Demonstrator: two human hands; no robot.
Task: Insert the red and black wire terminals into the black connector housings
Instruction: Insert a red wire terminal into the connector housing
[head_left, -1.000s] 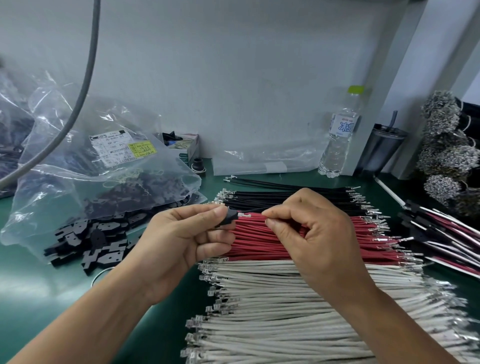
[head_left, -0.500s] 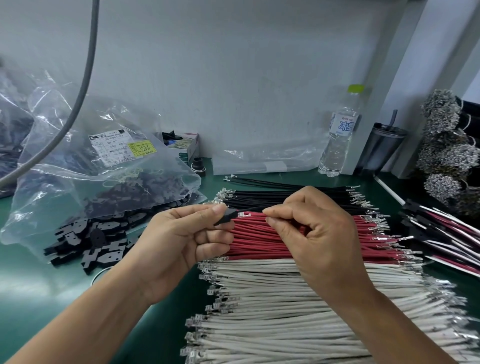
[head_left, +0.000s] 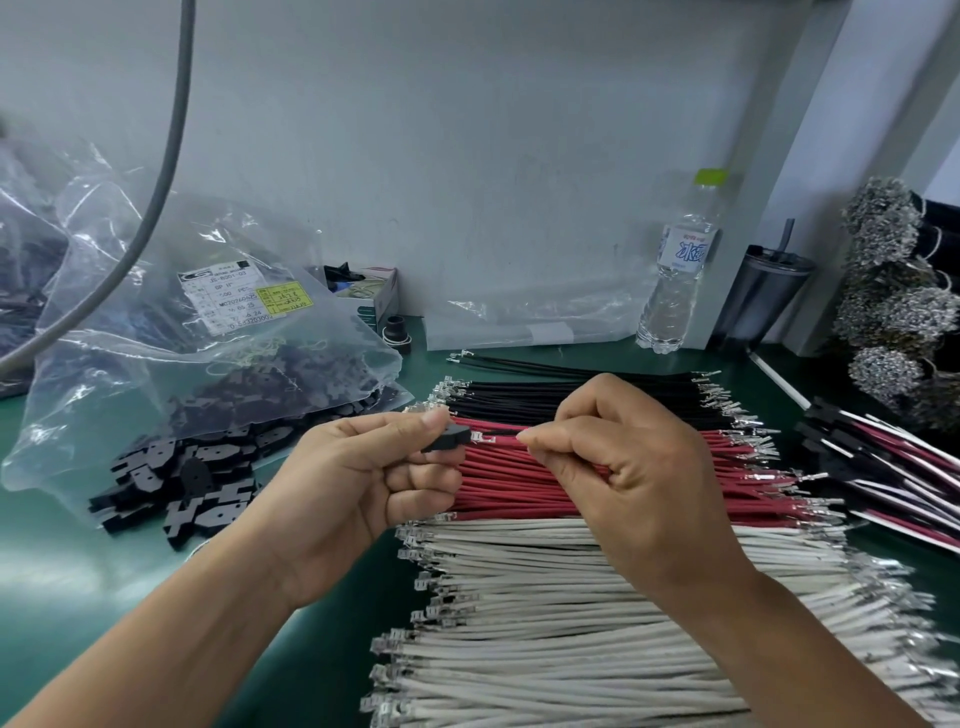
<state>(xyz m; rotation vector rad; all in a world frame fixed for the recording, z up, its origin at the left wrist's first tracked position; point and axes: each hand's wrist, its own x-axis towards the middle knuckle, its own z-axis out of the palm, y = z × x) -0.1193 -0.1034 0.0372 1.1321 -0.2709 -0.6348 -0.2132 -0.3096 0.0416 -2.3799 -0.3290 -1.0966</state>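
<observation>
Our left hand (head_left: 358, 483) pinches a black connector housing (head_left: 448, 437) between thumb and forefinger. Our right hand (head_left: 628, 467) pinches a wire, its metal terminal (head_left: 483, 438) at the housing's mouth. Both are held above the red wires (head_left: 519, 483), between black wires (head_left: 519, 397) and white wires (head_left: 545, 597).

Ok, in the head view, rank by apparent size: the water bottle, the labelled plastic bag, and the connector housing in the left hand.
1. Plastic bag, largest.
2. Water bottle.
3. Connector housing, smallest, pinched in the left hand and partly hidden by its fingers.
</observation>
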